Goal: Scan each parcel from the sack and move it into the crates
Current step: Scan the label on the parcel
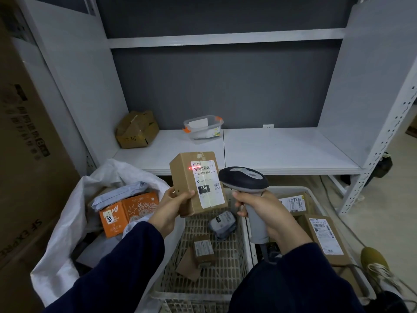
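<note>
Head view: left hand (174, 205) grips a cardboard parcel (197, 182) above the left crate (225, 263); right hand (268, 213) holds the scanner (244, 180), red beam on the label. Scan step underway; next, likely lower the parcel into a crate, then reach for the sack (65, 222).

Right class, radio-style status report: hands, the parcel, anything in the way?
Left hand grips cardboard parcel, label up. Right hand grips scanner, red beam across parcel. Crate below part-filled; nothing in the way.
</note>
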